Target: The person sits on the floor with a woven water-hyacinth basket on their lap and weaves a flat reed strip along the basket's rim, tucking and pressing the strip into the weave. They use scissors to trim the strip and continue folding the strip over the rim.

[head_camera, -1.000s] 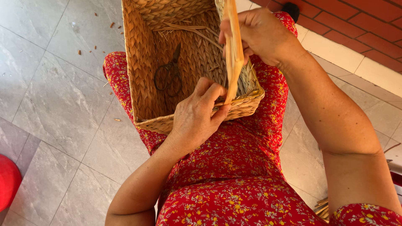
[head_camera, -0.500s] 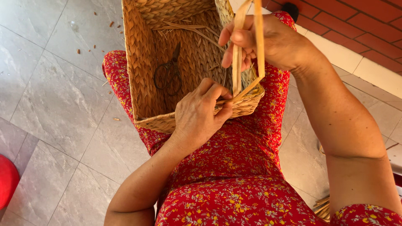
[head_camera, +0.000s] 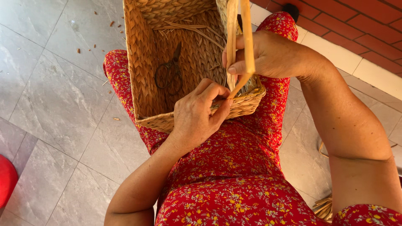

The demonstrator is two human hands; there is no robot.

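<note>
Woven basket (head_camera: 144, 83) on the lap (scissors (head_camera: 169, 77) lying inside). Step in hand: weaving the near rim. Left hand (head_camera: 197, 119) pinches the rim; right hand (head_camera: 268, 54) grips a folded straw strip (head_camera: 247, 42). Next move calls for firm tension.

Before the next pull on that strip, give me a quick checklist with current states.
1. Right hand grip on the flat strip: ok, fingers closed around it above the basket rim.
2. Left hand bracing the woven basket: ok, fingers pressed at the near rim where the strip bends in.
3. Strip seated in the weave: cannot tell, the left fingers cover that spot.
4. Basket steady: ok, it rests on the lap in the red floral dress.
5. Scissors out of the way: ok, they lie on the basket floor, apart from both hands.
</note>
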